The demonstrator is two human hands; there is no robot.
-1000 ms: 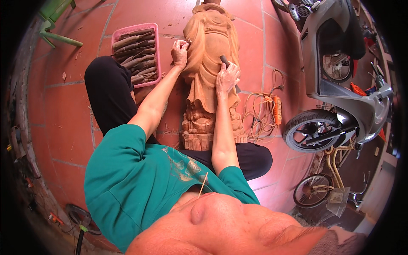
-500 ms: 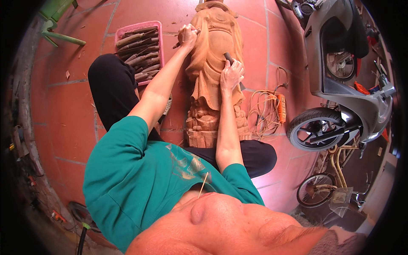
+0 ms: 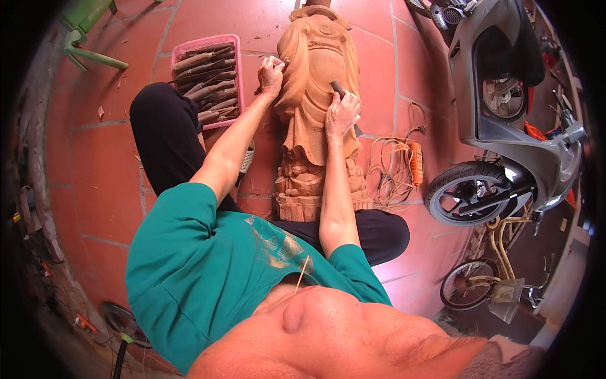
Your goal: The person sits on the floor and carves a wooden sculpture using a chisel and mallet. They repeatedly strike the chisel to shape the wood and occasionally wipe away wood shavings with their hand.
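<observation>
A carved wooden statue [image 3: 327, 74] of a robed figure lies on the floor in front of me, its rocky base toward me and its upper end far off. My left hand [image 3: 271, 77] is closed around a slim carving chisel [image 3: 257, 91], mostly hidden by the fingers, at the left side of the robe. Over the statue's right half, my right hand [image 3: 343, 114] grips a dark bar-shaped tool [image 3: 338, 88]. One end pokes out beyond the fingers, and another dark part shows beside the wrist.
Left of the statue stands a pink basket [image 3: 237, 76] of several wooden-handled tools [image 3: 211, 85]. Coiled cable [image 3: 385, 165] and an orange power strip [image 3: 416, 163] lie to the right. Farther right are a grey motorbike [image 3: 470, 82] and a bicycle [image 3: 468, 284]. A green chair [image 3: 88, 55] stands far left.
My left hand has moved toward me and slightly left along the statue's side, still holding the chisel. My right hand has barely shifted.
</observation>
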